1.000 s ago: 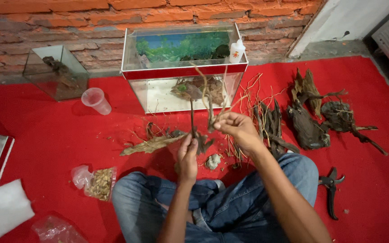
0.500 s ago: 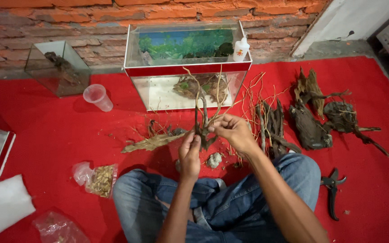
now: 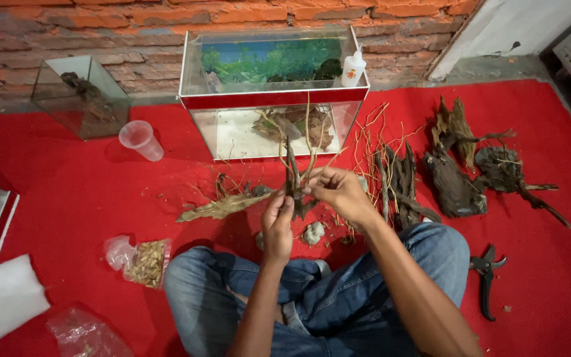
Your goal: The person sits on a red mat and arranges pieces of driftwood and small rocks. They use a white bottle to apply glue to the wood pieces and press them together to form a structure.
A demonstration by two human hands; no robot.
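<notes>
From the head camera, the left hand [image 3: 277, 223] grips the lower stem of a branched piece of driftwood [image 3: 293, 178], holding it upright above the red carpet [image 3: 67, 198], in front of the person's crossed knees and short of the glass tank [image 3: 273, 99] that stands at the carpet's far edge. The right hand [image 3: 338, 192] is closed in a pinch on a thin twig at the wood's right side.

To do this well, I judge the left hand should keep a firm hold low on the stem while the right works gently: such thin roots look brittle and would snap if bent hard.

Around them on the carpet lie a flat bark piece [image 3: 219, 207] to the left, a heap of twigs and dark root chunks [image 3: 457, 178] toward the right edge, pruning shears [image 3: 486, 277] by the right knee, a plastic cup [image 3: 140, 139] and a small bag of pellets [image 3: 145, 261]. A smaller glass tank [image 3: 80, 96] sits at the far left corner. Behind runs a brick wall [image 3: 100, 33].
</notes>
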